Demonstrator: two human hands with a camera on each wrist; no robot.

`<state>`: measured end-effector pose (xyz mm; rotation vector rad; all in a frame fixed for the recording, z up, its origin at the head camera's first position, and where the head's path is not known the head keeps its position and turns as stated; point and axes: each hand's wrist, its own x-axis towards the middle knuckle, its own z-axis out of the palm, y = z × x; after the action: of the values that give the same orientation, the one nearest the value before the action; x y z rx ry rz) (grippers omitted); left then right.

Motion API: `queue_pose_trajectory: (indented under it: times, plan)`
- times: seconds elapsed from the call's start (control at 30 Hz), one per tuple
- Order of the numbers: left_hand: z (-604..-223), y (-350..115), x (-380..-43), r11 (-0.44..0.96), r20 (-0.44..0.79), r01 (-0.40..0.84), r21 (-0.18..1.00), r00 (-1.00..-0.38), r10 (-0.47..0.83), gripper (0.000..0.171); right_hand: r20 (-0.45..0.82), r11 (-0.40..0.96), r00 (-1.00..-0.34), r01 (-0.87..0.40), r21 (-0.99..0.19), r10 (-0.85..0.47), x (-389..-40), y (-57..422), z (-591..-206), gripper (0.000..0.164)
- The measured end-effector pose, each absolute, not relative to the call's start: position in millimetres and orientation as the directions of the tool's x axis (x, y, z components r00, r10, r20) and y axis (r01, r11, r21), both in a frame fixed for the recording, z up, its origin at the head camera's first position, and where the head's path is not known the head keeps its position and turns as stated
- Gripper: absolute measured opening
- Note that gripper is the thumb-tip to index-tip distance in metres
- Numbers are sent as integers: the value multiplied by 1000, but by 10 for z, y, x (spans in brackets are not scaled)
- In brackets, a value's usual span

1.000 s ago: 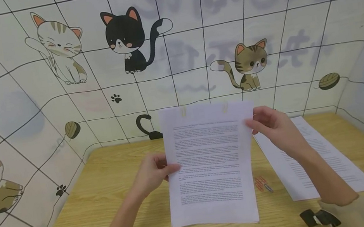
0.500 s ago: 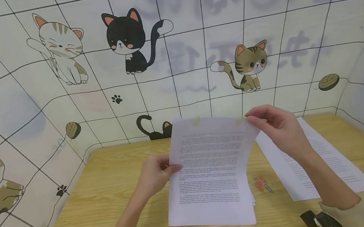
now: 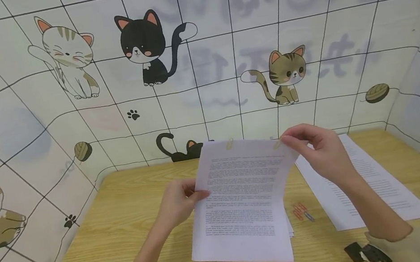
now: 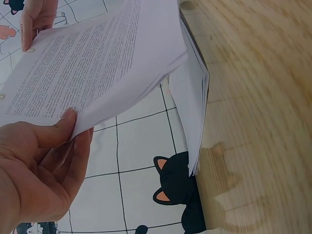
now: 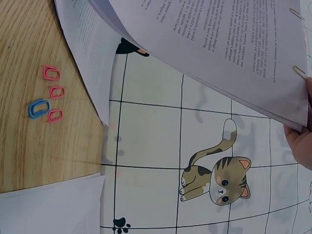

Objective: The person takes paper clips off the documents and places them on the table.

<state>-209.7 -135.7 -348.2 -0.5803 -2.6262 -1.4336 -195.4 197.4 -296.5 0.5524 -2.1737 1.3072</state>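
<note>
A clipped stack of printed paper sheets (image 3: 240, 199) is held up in front of me over the table, its top leaning back. My left hand (image 3: 177, 203) pinches its left edge about halfway up, thumb on the printed face. At the top right corner my right hand (image 3: 320, 150) pinches the sheets beside a yellow paper clip (image 5: 299, 71). A second yellow paper clip (image 3: 230, 144) sits further left along the top edge. More sheets (image 4: 190, 112) hang behind the front ones. Part of the right hand's fingers lies hidden behind the paper.
Another pile of printed sheets (image 3: 387, 201) lies on the wooden table (image 3: 127, 234) at the right, under the right forearm. Between the piles lie several loose paper clips, pink ones (image 5: 51, 73) and a blue one (image 5: 38, 108). A cat-patterned wall (image 3: 215, 57) stands behind.
The stack's top edge has lowered and tilted back, and its right side now bends. My right hand has shifted to the top corner by the clip. The left hand keeps its hold.
</note>
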Motion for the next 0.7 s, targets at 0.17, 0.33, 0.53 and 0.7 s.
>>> queue_pose_trajectory:
  times: [0.17, 0.33, 0.53, 0.7]
  plan:
    - [-3478, -1353, -2094, 457, 253, 369, 809, -921, 294, 15, 643, 460, -764, -588, -665, -46, -1958, 1968, -2971, 7]
    - [-3482, -1351, -2089, 453, 248, 367, 812, -921, 301, 14, 653, 462, -757, -588, -664, -25, -1960, 1957, -2973, 7]
    - [-3499, -1354, -2108, 459, 239, 357, 813, -925, 295, 15, 647, 431, -762, -575, -696, 30, -1960, 1984, -2955, 9]
    - [-3522, -1407, -2144, 463, 209, 306, 832, -946, 249, 16, 648, 377, -758, -579, -723, 78, -1970, 2058, -2933, 14]
